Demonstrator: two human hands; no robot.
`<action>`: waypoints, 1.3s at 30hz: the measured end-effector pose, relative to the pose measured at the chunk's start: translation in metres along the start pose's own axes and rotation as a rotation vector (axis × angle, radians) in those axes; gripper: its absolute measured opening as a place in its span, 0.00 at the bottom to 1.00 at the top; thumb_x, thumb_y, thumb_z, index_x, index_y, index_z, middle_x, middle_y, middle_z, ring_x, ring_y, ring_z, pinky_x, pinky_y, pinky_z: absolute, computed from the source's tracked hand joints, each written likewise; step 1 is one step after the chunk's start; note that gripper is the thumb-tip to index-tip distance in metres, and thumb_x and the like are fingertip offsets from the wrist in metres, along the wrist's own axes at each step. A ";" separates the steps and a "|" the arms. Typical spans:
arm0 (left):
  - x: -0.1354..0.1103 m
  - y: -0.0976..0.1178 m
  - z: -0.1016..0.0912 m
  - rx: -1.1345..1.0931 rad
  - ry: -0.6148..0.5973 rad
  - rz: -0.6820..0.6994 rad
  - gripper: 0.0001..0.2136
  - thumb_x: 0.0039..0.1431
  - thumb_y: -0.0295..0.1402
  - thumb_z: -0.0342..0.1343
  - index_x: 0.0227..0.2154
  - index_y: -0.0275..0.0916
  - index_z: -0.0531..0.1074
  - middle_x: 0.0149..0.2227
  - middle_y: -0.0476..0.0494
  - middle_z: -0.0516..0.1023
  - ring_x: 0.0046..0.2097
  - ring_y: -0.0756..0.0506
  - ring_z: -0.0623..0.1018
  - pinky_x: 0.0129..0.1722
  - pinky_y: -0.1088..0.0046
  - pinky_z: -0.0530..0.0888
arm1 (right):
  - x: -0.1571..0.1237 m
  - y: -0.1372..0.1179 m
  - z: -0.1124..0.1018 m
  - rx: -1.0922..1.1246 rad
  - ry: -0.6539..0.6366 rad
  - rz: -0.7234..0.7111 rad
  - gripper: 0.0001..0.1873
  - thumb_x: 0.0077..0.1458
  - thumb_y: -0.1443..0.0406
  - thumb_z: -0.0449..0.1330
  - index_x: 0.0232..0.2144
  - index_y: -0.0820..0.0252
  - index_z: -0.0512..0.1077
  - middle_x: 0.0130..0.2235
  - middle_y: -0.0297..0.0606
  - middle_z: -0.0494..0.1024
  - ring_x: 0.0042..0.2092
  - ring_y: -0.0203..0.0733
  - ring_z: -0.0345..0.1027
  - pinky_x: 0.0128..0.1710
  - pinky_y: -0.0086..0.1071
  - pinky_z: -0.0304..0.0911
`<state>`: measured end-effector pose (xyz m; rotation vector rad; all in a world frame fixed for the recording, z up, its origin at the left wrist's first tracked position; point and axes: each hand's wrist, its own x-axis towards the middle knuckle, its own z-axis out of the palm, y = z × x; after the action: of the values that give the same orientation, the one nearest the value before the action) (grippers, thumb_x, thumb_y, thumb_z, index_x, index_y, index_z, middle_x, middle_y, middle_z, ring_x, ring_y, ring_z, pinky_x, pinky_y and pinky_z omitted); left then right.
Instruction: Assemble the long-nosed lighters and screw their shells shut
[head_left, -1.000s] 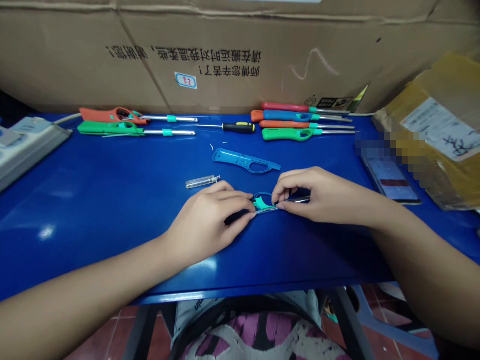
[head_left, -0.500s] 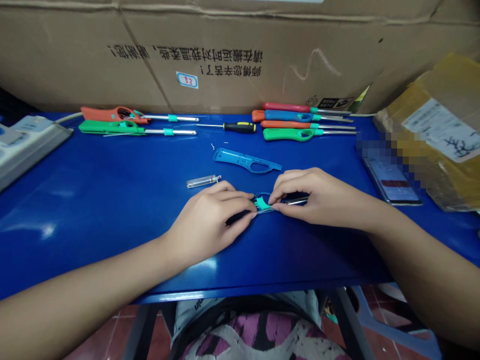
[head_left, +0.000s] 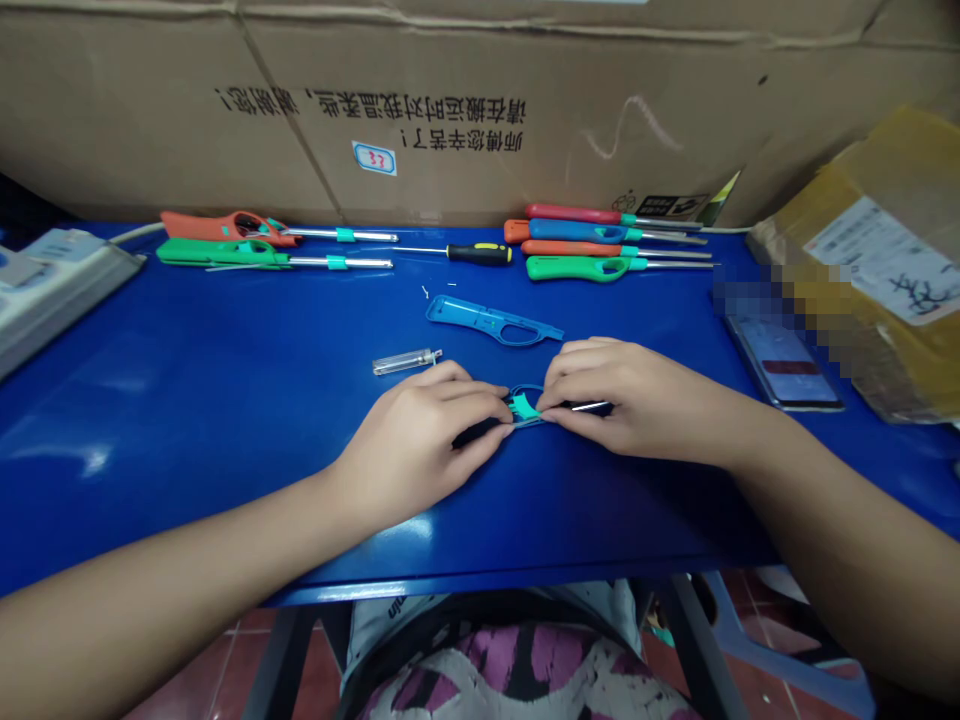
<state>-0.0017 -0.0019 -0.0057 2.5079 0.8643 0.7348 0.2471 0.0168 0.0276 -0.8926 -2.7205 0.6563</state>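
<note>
My hands meet in the middle of the blue table (head_left: 225, 400). My left hand (head_left: 424, 445) grips one end of a blue plastic utility lighter body (head_left: 525, 393), which has a teal piece (head_left: 526, 406) at its trigger loop. My right hand (head_left: 622, 400) pinches the other end, around a thin metal lighter barrel (head_left: 590, 405). Much of the body is hidden by my fingers. Just beyond my hands lie a loose blue lighter shell half (head_left: 491, 322) and a clear tube with a metal end (head_left: 406, 362).
Along the back edge lie several assembled red, green, orange and blue lighters (head_left: 600, 240) and a black-handled screwdriver (head_left: 480, 254). A power strip (head_left: 60, 285) sits at left, a phone (head_left: 784, 362) and a taped parcel (head_left: 874, 265) at right, against a cardboard box (head_left: 375, 110).
My right hand has moved slightly left, closer to my left hand. Less of the metal barrel shows beside the teal piece. My left hand has hardly moved.
</note>
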 end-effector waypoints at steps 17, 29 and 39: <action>0.003 -0.009 -0.002 -0.001 -0.044 -0.022 0.17 0.62 0.35 0.62 0.53 0.38 0.73 0.48 0.42 0.81 0.48 0.43 0.77 0.49 0.64 0.76 | -0.003 0.005 -0.004 -0.048 0.045 0.077 0.06 0.60 0.69 0.59 0.35 0.57 0.77 0.36 0.36 0.80 0.40 0.44 0.71 0.42 0.37 0.64; 0.018 -0.028 -0.036 0.249 0.003 -0.058 0.10 0.66 0.35 0.54 0.42 0.39 0.79 0.42 0.43 0.82 0.43 0.42 0.77 0.48 0.63 0.73 | 0.007 0.007 0.020 -0.030 0.314 0.131 0.09 0.62 0.64 0.61 0.46 0.55 0.75 0.46 0.40 0.77 0.50 0.47 0.69 0.53 0.44 0.61; 0.017 -0.043 -0.069 0.474 -0.118 -0.230 0.17 0.60 0.44 0.59 0.46 0.38 0.75 0.45 0.39 0.78 0.49 0.35 0.76 0.51 0.56 0.73 | 0.012 0.010 0.024 0.012 0.307 0.341 0.07 0.58 0.60 0.66 0.39 0.53 0.76 0.45 0.35 0.79 0.50 0.48 0.69 0.53 0.45 0.56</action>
<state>-0.0504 0.0533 0.0331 2.7440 1.3874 0.3292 0.2347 0.0228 0.0021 -1.3486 -2.3134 0.5384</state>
